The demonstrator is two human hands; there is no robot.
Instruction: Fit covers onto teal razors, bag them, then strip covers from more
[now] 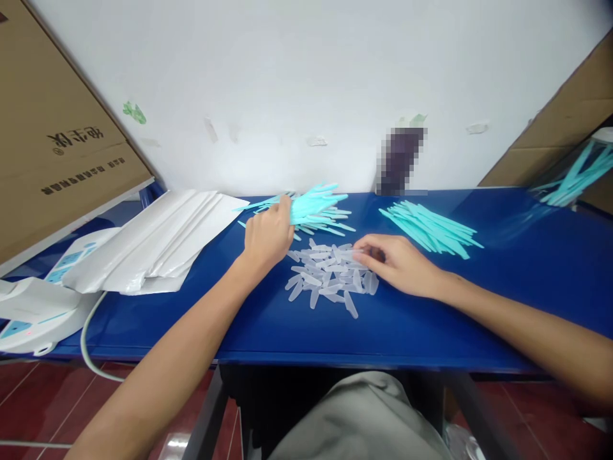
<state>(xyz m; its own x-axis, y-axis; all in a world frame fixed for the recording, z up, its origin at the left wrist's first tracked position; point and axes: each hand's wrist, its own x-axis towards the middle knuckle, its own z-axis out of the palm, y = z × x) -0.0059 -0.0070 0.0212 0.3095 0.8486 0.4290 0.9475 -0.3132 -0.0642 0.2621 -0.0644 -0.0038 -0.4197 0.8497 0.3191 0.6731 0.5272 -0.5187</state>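
Note:
My left hand (269,234) is wrapped round a bunch of turquoise sticks (316,203), above more of the same sticks lying on the blue table. My right hand (393,260) is at the right edge of a pile of frosted clear plastic pieces (330,271), its thumb and forefinger pinched on one piece (352,253). The pile lies in front of my body, just below the bunch. A second heap of turquoise sticks (431,228) rests on the table, behind and to the right of my right hand.
White plastic bags (163,239) lie at the left, partly over a white device (52,313) with a cable. A cardboard box (62,128) stands at the far left. At the right are a clear container with turquoise sticks (582,172) and more cardboard. A white wall (287,76) rises behind the table (383,332).

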